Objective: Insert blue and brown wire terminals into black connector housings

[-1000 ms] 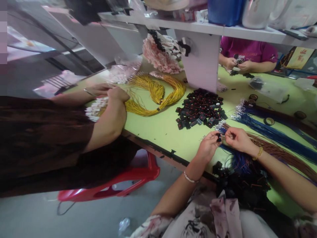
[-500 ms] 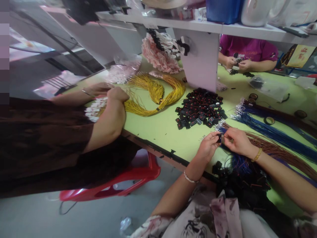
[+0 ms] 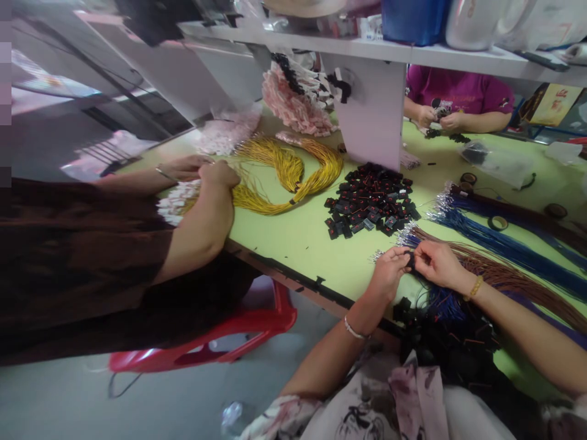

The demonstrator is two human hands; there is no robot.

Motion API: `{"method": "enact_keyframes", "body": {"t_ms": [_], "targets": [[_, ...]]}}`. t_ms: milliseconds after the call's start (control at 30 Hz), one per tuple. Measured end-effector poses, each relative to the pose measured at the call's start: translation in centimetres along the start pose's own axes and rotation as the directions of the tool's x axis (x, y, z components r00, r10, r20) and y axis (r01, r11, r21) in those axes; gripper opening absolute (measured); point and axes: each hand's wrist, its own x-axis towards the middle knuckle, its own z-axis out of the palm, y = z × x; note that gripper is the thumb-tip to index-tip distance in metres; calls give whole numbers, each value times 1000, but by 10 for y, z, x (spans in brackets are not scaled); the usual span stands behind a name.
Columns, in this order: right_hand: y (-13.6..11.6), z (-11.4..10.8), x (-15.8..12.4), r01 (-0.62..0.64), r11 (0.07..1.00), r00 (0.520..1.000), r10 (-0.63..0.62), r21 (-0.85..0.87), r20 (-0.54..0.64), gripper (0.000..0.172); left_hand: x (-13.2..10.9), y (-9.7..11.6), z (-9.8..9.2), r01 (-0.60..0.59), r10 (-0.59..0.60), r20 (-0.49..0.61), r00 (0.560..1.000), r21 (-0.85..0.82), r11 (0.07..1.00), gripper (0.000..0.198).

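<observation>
My left hand (image 3: 389, 272) is closed, pinching a small black connector housing (image 3: 409, 261) between thumb and fingers. Right beside it, my right hand (image 3: 438, 264) is closed too, its fingertips pressed together against the housing; what they pinch is too small to make out. Under and behind my right hand runs a bundle of brown wires (image 3: 499, 272) with bare metal terminals at its left end. Blue wires (image 3: 447, 302) hang below my hands. A heap of black connector housings (image 3: 371, 198) lies on the table just beyond.
A co-worker's hands (image 3: 206, 171) work at the left by white connectors (image 3: 177, 201) and yellow wires (image 3: 316, 174). Another person (image 3: 458, 98) sits across the table. Blue wires (image 3: 499, 244) and tape rolls (image 3: 498, 223) lie right. A shelf (image 3: 321, 46) hangs overhead; dark connectors (image 3: 449, 342) sit near my lap.
Both my hands stay together at nearly the same spot. The black housing has turned and shifted slightly toward my right fingertips. The co-worker's hands at the left have moved a little.
</observation>
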Motion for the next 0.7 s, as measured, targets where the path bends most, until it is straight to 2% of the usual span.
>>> {"method": "enact_keyframes", "body": {"t_ms": [67, 100, 167, 200, 267, 300, 333, 367, 400, 433, 467, 533, 600, 667, 700], "targets": [[3, -3, 2, -44, 997, 998, 41, 64, 53, 12, -4, 0, 2, -35, 36, -19, 999, 62, 997, 23], [6, -5, 4, -76, 992, 993, 67, 104, 95, 16, -8, 0, 4, -88, 92, -29, 995, 112, 990, 22], [15, -12, 9, -147, 977, 972, 113, 157, 205, 24, -23, 2, 13, -262, 271, 1, 963, 258, 930, 20], [20, -15, 13, -171, 973, 957, 127, 156, 261, 26, -33, 2, 18, -360, 358, 70, 931, 342, 868, 19], [27, -20, 20, -184, 977, 928, 137, 105, 347, 23, -57, -1, 32, -538, 429, 325, 843, 476, 696, 19], [28, -20, 23, -178, 982, 918, 140, 68, 371, 20, -68, -5, 39, -612, 387, 487, 783, 492, 619, 21], [28, -19, 25, -170, 985, 912, 146, 29, 384, 17, -78, -10, 46, -681, 302, 652, 695, 462, 568, 22], [25, -16, 27, -162, 987, 908, 154, -13, 389, 16, -86, -16, 52, -733, 226, 766, 602, 418, 537, 22], [20, -12, 28, -155, 986, 906, 168, -64, 388, 14, -92, -23, 58, -768, 174, 829, 532, 385, 512, 24], [14, -8, 28, -150, 981, 906, 185, -121, 380, 13, -97, -29, 62, -792, 140, 863, 486, 367, 488, 28], [7, -3, 27, -144, 972, 908, 204, -187, 365, 13, -100, -33, 64, -807, 122, 877, 465, 363, 466, 33], [-4, 7, 23, -142, 941, 919, 240, -305, 312, 13, -102, -35, 66, -819, 115, 883, 456, 366, 442, 40], [-10, 16, 18, -144, 921, 934, 248, -363, 257, 11, -99, -25, 63, -815, 126, 881, 455, 356, 457, 40], [-9, 21, 13, -141, 931, 948, 225, -335, 225, 9, -87, -4, 53, -786, 167, 851, 497, 361, 501, 32], [-6, 23, 11, -139, 943, 954, 209, -302, 214, 9, -77, 8, 46, -757, 201, 808, 554, 389, 524, 27]]}}
